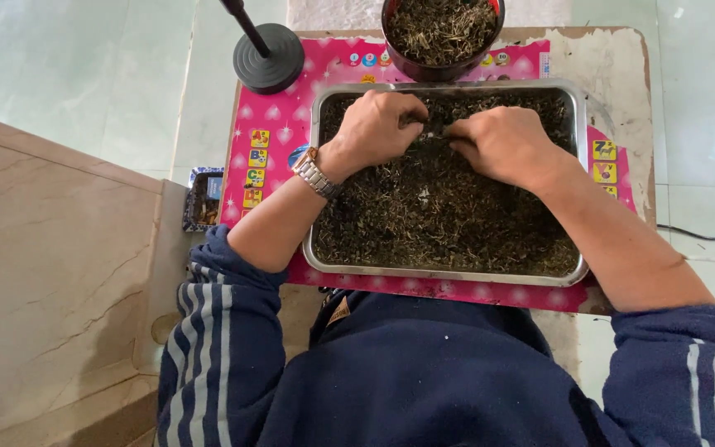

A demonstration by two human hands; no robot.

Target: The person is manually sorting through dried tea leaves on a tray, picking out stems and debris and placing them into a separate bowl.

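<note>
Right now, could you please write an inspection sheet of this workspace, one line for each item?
Surface: small worn table covered by a pink picture mat.
Job's things: metal tray full of dark dried leaves; round dark bowl of the same leaves behind it.
Clutter: black round stand base with a pole at the back left; small patterned box off the mat's left edge.
Grippers: left hand, with a metal wristwatch, and right hand are both curled in the leaves, fingertips meeting; what they pinch cannot be told.
Cables: one dark cable on the floor at right.
Surroundings: pale tiled floor; beige stone-look slab at left.
</note>
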